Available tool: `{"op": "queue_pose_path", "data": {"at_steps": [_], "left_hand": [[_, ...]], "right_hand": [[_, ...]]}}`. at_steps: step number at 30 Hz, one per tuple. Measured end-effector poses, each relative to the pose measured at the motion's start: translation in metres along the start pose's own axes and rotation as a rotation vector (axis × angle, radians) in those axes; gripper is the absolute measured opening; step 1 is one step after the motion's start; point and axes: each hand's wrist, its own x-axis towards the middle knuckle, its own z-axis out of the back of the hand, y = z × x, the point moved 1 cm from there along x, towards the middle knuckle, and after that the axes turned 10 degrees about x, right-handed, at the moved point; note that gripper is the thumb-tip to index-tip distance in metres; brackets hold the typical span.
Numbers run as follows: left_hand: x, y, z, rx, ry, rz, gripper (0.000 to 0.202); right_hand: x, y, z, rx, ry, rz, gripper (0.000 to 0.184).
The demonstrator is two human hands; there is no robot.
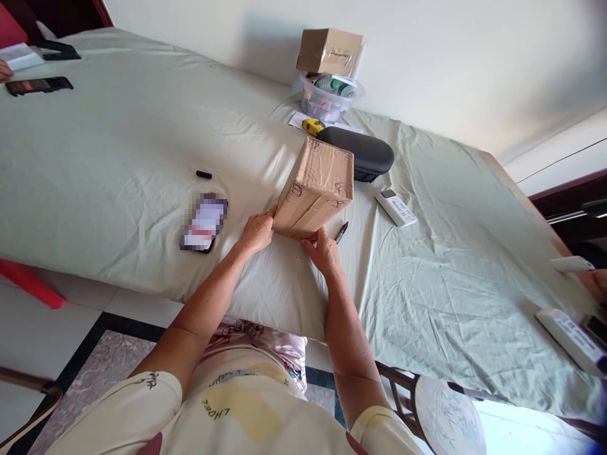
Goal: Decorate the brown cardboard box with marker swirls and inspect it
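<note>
A taped cardboard box (313,189) with dark scribbled pen drawings on its sides stands in front of me on the cloth-covered table (142,133). My left hand (259,230) grips its lower left corner, fingers partly hidden by the box. At the near bottom edge, my right hand (323,251) has its thumb and fingers closed on the box. Just right of that hand lies a black marker (341,232) without its cap. The black cap (203,174) rests apart on the cloth to the left, above a phone (205,222) with a blurred screen.
Behind the box are a black hard case (363,151), a yellow tape measure (313,126) and a plastic tub (327,101) topped by another carton (329,50). A white-and-grey device (396,208) lies right. Another person's hand (4,71) shows far left near a phone (40,85).
</note>
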Motion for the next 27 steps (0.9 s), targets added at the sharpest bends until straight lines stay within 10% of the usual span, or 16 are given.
{"op": "queue_pose_path", "data": {"at_steps": [20,27], "left_hand": [[-0.002,-0.004,0.005,0.028,0.017,0.021,0.063],[-0.003,-0.011,0.006,-0.144,-0.315,-0.052,0.104]], "right_hand": [[-0.001,-0.004,0.005,-0.017,0.037,0.03,0.039],[-0.008,0.01,0.021,0.106,-0.358,0.217,0.091]]}}
